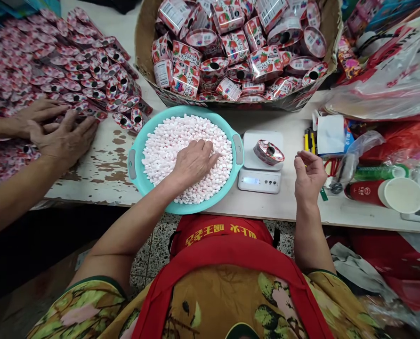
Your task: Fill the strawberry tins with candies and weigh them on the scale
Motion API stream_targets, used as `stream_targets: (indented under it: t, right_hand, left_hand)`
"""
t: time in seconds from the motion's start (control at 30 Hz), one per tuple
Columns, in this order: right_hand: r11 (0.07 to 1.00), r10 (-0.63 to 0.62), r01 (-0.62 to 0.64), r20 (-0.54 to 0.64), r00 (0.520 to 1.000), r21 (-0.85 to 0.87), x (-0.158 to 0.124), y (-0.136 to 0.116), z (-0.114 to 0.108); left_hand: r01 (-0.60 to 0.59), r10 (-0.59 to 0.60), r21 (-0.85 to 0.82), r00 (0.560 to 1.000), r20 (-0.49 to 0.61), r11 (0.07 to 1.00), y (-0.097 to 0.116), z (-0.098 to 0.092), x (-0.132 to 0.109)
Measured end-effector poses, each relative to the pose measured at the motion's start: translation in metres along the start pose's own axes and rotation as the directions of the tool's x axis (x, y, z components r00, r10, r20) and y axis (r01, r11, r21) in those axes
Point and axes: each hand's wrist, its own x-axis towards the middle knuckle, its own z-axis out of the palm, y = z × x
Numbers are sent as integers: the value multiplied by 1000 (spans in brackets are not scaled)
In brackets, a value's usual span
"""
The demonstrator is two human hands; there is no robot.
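My left hand (195,162) is palm down on the small pale pink-white candies (160,155) heaped in a turquoise basin (149,200). Its fingers bend into the candies, with the thumb apart; what lies under the palm is hidden. To the right of the basin is a white digital scale (257,181), its small display lit. An oval container (269,152) printed with strawberries lies on the scale's plate, a dark round hole in its upper face. My right hand (309,175) hovers right of the scale, fingers loosely curled and thumb apart, nothing visible in it.
Behind the basin stands a cardboard box (148,61) full of similar containers. Another person's hands (63,134) touch a wide spread of containers (86,70) at left. A red paper cup (367,192), plastic bags (383,89) and a yellow cutter (310,141) crowd the right.
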Motion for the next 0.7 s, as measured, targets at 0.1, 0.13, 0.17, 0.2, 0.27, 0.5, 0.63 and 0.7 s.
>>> stream_targets:
  t: [0.1,0.13,0.17,0.2,0.27,0.5,0.63,0.7]
  right_hand:
    - [1000,30,-30,-50,998,8,-10,7,-11]
    - [999,39,-38,-61,997,17,-13,10,-13]
    - [999,47,-45,-71,996,28,-15,11,-14]
    - [998,52,-49,-80,995,38,-17,13,-15]
    - [997,59,-55,-88,994,46,-19,15,-14]
    - [997,72,-70,-62,995,40,-21,19,-10]
    - [996,79,-77,-51,996,37,-21,23,-11]
    - [996,82,-80,-38,996,36,-21,25,-10]
  left_hand:
    - [20,-20,-4,999,25,1000,-1,-5,-2]
    - [15,-15,0,1000,26,1000,-1,-8,-3]
    - [8,-8,6,1000,24,1000,-2,-10,-4]
    - [2,-2,13,1000,17,1000,-2,-13,-5]
    - [-7,7,13,1000,-4,1000,-2,-18,-6]
    - [-31,32,-15,999,3,999,-4,-25,-2]
    - [-37,38,-50,999,6,998,-6,-27,0]
    - [-47,42,-93,998,-56,995,0,-29,5]
